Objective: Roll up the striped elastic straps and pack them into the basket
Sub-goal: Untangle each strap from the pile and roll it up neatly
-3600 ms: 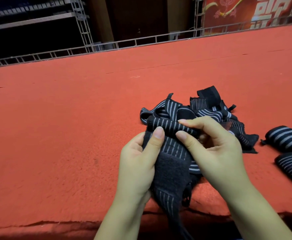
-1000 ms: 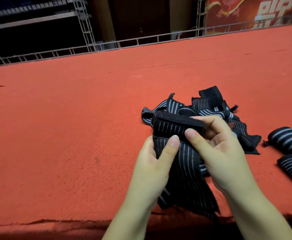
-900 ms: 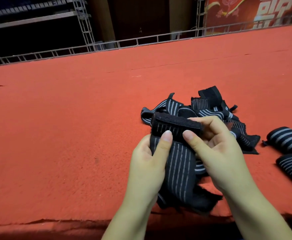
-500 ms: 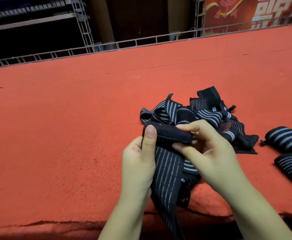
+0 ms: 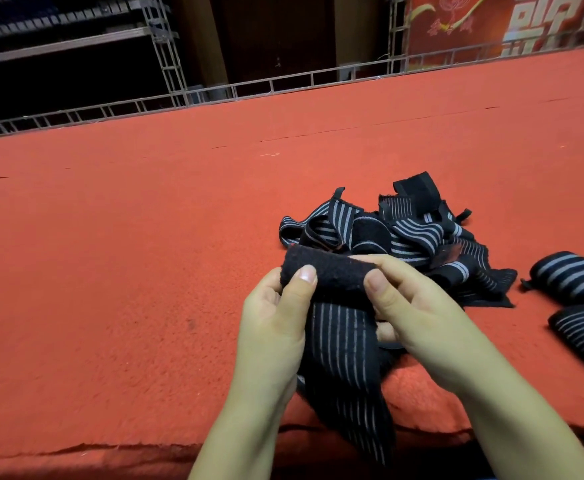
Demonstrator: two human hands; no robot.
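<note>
Left hand [image 5: 276,327] and right hand [image 5: 418,323] pinching a half-rolled striped elastic strap [image 5: 339,327] above red carpet's [image 5: 110,271] near edge, loose strap pile [image 5: 405,237] behind.

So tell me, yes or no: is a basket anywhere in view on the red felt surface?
No: the red felt surface carries only the loose pile of striped straps and two rolled straps at the right.
</note>
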